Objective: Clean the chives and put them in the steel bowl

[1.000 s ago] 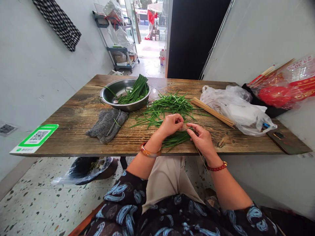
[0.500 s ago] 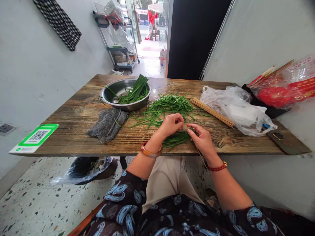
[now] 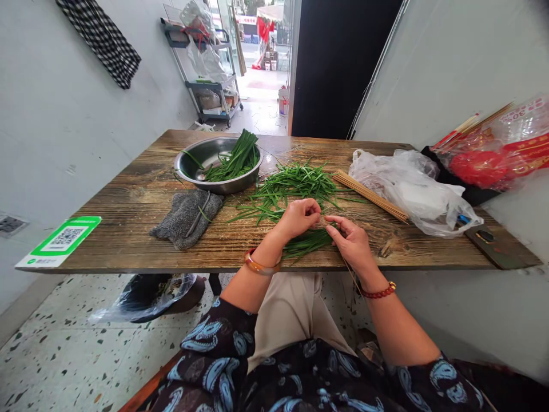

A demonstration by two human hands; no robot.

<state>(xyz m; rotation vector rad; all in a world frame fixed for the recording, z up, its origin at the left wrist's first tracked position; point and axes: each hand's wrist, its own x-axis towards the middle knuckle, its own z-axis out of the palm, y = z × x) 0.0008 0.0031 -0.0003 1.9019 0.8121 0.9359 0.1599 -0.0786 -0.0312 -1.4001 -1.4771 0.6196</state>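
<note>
My left hand (image 3: 302, 218) is closed in a pinch above a small bunch of garlic chives (image 3: 305, 244) at the table's near edge. What its fingertips hold is too small to make out. Close beside it, my right hand (image 3: 352, 243) is closed at the bunch's right end. Thin bamboo skewers (image 3: 352, 277) stick out below my right palm, past the table edge. Just beyond both hands lies a loose pile of cut chives (image 3: 298, 182). A bundle of bamboo skewers (image 3: 372, 196) rests to the right of the pile.
A steel basin (image 3: 231, 184) with more chives stands at the back left, a grey cloth (image 3: 185, 220) in front of it. Plastic bags (image 3: 407, 191) and a phone (image 3: 500, 246) lie on the right. Below the table is a lined bin (image 3: 184, 297).
</note>
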